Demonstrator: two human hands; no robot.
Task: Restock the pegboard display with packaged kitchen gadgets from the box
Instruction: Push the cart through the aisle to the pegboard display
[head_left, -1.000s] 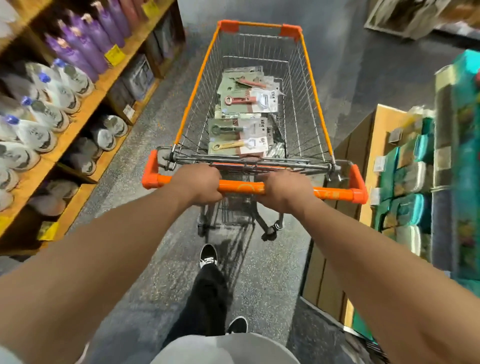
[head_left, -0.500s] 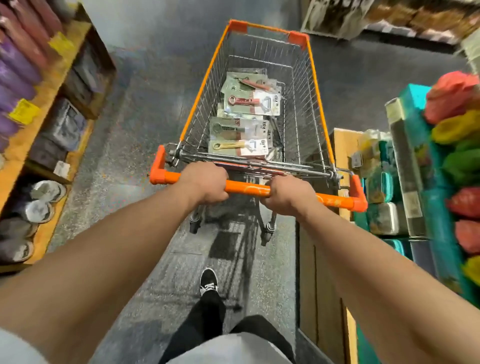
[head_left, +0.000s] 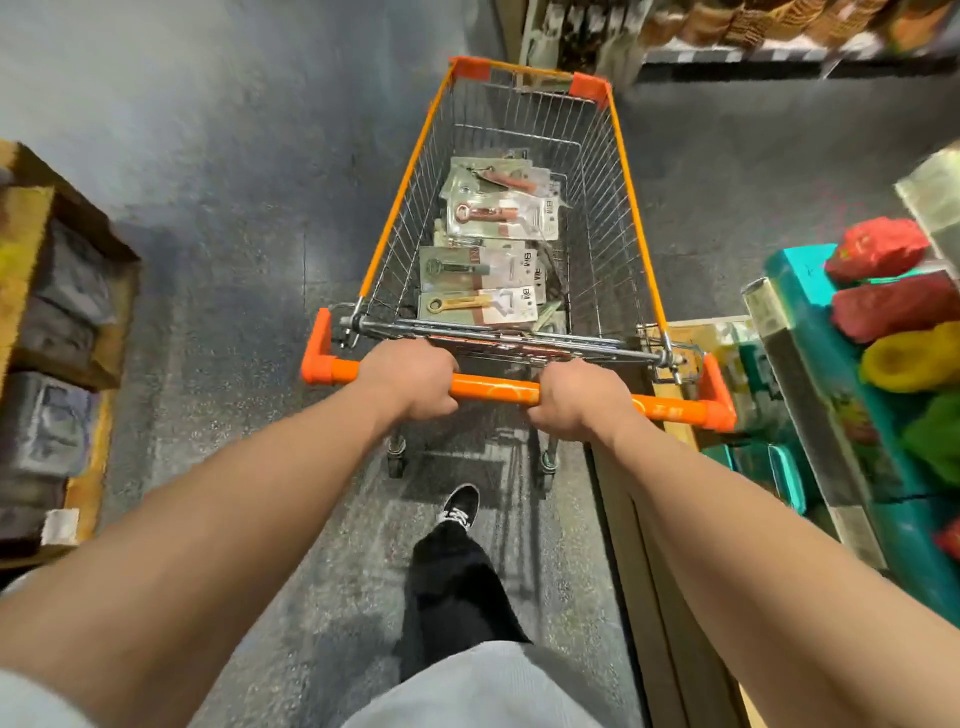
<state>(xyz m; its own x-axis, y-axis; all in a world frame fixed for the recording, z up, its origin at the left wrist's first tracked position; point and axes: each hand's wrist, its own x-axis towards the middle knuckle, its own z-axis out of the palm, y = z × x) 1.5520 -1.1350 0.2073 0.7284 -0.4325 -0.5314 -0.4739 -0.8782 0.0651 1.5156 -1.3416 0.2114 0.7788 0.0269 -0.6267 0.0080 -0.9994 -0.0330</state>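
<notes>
A speckled grey shop floor runs between wooden shelves. The left hand and right hand each grip the orange plastic handle bar of a wire shopping cart. Carded kitchen gadget packs lie stacked inside its basket.
</notes>
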